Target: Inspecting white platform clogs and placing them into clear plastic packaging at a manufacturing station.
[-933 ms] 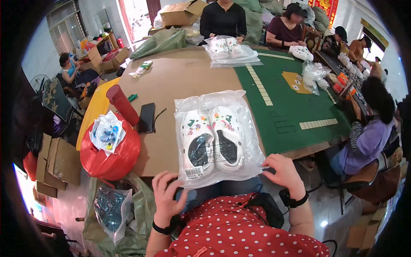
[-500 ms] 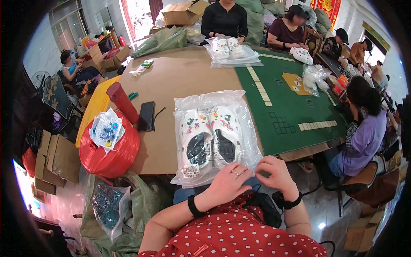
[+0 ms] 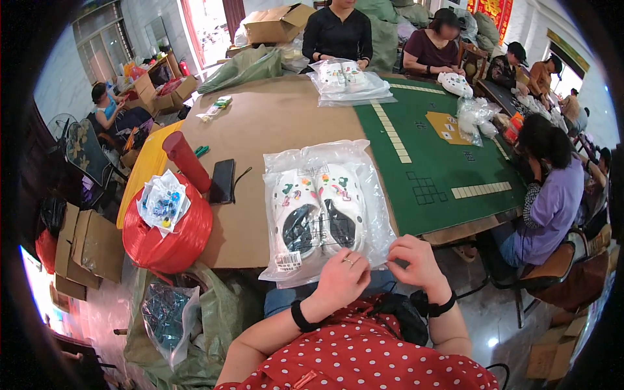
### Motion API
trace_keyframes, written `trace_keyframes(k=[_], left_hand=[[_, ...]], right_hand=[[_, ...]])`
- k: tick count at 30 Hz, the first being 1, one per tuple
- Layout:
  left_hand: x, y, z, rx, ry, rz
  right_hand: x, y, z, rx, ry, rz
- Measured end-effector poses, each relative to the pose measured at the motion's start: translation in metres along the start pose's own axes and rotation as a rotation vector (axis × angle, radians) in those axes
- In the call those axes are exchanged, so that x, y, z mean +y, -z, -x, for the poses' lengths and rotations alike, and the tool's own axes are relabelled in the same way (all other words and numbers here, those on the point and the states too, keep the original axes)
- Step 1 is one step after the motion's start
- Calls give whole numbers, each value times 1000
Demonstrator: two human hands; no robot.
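Observation:
A clear plastic bag [image 3: 376,218] lies before me at the near edge of the table, with a pair of white clogs [image 3: 296,196] inside. The clogs have black insoles and small colourful charms on their fronts. At the bag's near edge, beside the heels, my left hand [image 3: 344,276] is closed, its fingers curled on the plastic. My right hand [image 3: 417,261] pinches the bag's near right corner between thumb and fingertips. Exactly what lies under the left fingertips is hidden.
Left on the brown table board [image 3: 260,123] are a big red twine roll [image 3: 166,237] topped with small charms, a red cylinder [image 3: 185,159] and a black phone case [image 3: 223,181]. A green mat [image 3: 416,175] covers the right. Co-workers sit around; another bagged pair [image 3: 344,78] lies across.
My left hand has drawn left and slightly down along the bag's near edge, its fingers curling more. The right hand has stayed at the corner. The bag has barely shifted.

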State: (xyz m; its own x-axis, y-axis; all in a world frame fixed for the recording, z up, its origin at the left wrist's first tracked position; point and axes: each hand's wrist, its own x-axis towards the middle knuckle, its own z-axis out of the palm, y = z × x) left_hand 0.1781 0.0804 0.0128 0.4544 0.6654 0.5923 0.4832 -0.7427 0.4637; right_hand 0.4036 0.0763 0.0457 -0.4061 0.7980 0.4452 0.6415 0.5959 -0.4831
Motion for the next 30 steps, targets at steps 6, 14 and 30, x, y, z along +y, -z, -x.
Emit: trace_keyframes(k=[6, 14, 30], left_hand=[[-7, 11, 13, 32, -25, -10], [-4, 10, 13, 90, -68, -94], [-40, 95, 82, 196, 118, -423]], right_hand=[[-8, 8, -2, 41, -41, -26], [-12, -6, -6, -86, 38, 3], [0, -6, -6, -58, -52, 36]])
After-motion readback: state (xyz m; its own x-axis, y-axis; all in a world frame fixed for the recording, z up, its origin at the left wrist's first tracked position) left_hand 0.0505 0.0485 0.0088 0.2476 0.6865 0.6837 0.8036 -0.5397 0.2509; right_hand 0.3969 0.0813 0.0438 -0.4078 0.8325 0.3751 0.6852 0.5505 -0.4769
